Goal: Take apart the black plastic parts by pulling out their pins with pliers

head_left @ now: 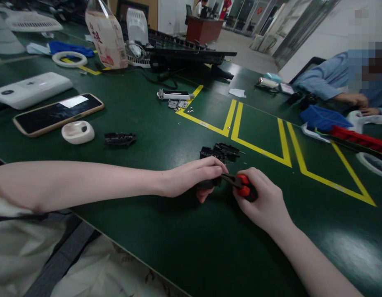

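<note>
Pliers (245,189) with red and black handles sit in the right hand (266,200), its fingers wrapped around the grips. Just to the left of the pliers, the left hand (191,175) is curled over a black part (209,183), thumb and fingers closed about it and hiding most of it. The plier tips reach the part's near-right edge, beside the left fingertips; whether the jaws are clamped on anything, I cannot tell.

The likeliest trouble, I judge, is a slip: if the tips skid off the edge, they could nip those fingertips, which lie right beside them. Squeezing or twisting too hard might crack the part if it is brittle plastic, and a loose hold could let it turn under the force.

Two more black parts (227,151) lie just beyond the pliers, close enough for a knuckle to knock them. Farther beyond the pliers, and to their left, small screws (191,110) lie loose near metal pieces (177,104); a jolt to the table (166,243) could scatter them.
</note>
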{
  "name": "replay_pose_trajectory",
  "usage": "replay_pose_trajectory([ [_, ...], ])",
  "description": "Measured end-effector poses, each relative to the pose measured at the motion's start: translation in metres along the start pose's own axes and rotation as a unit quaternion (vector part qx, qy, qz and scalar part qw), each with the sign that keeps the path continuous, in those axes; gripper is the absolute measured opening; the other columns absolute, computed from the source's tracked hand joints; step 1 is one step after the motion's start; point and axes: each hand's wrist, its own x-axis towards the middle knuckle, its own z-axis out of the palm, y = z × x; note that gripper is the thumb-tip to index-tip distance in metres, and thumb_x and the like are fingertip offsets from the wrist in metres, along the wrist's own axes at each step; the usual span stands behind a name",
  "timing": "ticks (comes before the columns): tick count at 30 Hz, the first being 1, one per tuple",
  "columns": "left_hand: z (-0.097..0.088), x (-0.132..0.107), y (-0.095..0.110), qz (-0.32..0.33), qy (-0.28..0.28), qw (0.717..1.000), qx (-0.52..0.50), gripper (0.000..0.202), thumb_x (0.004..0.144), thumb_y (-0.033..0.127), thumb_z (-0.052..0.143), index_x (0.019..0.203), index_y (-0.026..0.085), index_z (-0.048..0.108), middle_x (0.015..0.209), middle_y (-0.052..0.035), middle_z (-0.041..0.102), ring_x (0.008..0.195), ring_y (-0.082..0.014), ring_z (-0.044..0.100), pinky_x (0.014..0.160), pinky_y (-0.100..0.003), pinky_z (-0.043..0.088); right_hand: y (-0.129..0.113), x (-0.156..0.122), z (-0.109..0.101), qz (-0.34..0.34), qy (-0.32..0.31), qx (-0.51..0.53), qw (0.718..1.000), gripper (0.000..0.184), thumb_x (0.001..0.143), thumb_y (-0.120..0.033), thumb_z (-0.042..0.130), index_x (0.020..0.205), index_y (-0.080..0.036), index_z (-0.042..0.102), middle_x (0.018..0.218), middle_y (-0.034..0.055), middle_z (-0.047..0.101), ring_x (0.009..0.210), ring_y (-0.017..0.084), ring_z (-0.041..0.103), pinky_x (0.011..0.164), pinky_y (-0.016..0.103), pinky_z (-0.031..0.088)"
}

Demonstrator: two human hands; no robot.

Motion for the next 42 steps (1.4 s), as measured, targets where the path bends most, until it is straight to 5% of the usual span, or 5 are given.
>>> replay_pose_trajectory([
  [10, 0.001, -0.002, -0.003, 0.014, 0.071, 0.996, 0.058, 0.088, 0.080, 0.087, 0.015, 0.106, 0.015, 0.059, 0.076, -0.0039, 0.059, 0.063, -0.0146, 0.060, 0.062, -0.029, 0.052, -0.004, 0.000, -0.001, -0.015, 0.002, -0.011, 1.000, 0.015, 0.076, -0.021, 0.058, 0.090, -0.023, 0.052, 0.083, 0.0046, 0.061, 0.073, 0.022, 0.060, 0.062, 0.033, 0.048],
  [17, 0.000, -0.003, 0.000, 0.059, 0.084, 0.992, 0.077, 0.069, 0.090, 0.073, 0.033, 0.129, 0.017, 0.043, 0.096, -0.0073, 0.062, 0.064, -0.0124, 0.060, 0.060, -0.028, 0.053, 0.002, 0.000, 0.000, 0.029, 0.010, -0.014, 0.999, 0.013, 0.076, -0.021, 0.059, 0.086, -0.024, 0.051, 0.085, 0.0052, 0.060, 0.075, 0.022, 0.060, 0.061, 0.034, 0.049],
  [21, 0.001, -0.002, -0.002, 0.061, 0.079, 0.992, 0.074, 0.061, 0.086, 0.047, 0.066, 0.133, 0.021, 0.037, 0.100, -0.0055, 0.061, 0.071, -0.0123, 0.061, 0.064, -0.028, 0.054, 0.006, -0.001, 0.000, 0.048, 0.013, -0.005, 0.999, 0.013, 0.075, -0.022, 0.060, 0.085, -0.024, 0.052, 0.083, 0.0041, 0.062, 0.072, 0.022, 0.061, 0.058, 0.033, 0.048],
  [24, 0.002, 0.000, -0.004, 0.065, 0.084, 0.991, 0.086, 0.049, 0.086, 0.032, 0.069, 0.127, 0.019, 0.045, 0.101, -0.0053, 0.061, 0.076, -0.0127, 0.061, 0.068, -0.030, 0.056, 0.005, -0.001, -0.001, 0.054, 0.009, 0.013, 0.998, 0.011, 0.076, -0.022, 0.060, 0.084, -0.025, 0.053, 0.080, 0.0035, 0.062, 0.070, 0.021, 0.060, 0.057, 0.032, 0.048],
  [42, 0.003, 0.000, 0.003, 0.045, 0.035, 0.998, -0.033, 0.029, 0.086, 0.027, 0.068, 0.110, 0.014, 0.058, 0.095, -0.0032, 0.059, 0.073, -0.0083, 0.056, 0.064, -0.023, 0.052, -0.004, -0.001, -0.006, 0.065, -0.030, 0.072, 0.995, 0.009, 0.075, -0.019, 0.057, 0.080, -0.024, 0.051, 0.076, 0.0035, 0.060, 0.066, 0.020, 0.059, 0.055, 0.033, 0.049],
])
